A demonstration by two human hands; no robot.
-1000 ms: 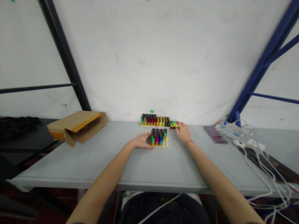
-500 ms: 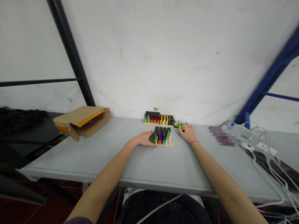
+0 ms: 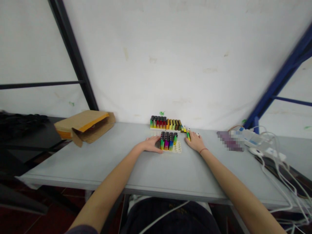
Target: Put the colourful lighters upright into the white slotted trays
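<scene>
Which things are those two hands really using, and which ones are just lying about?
In use, it seems:
left hand, beside the white rack
upright lighters in that rack
green-and-yellow lighter at the right hand
maybe the back lighters

Probably just lying about:
open cardboard box
blurred purple thing
small white rounded thing

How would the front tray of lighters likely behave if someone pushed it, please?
The front tray would probably slide rather than tip, looking low and flat on the table. Its left side is likely heavier, since the lighters crowd there, with open sockets at right. Being tall and narrow, the lighters might wobble.
</scene>
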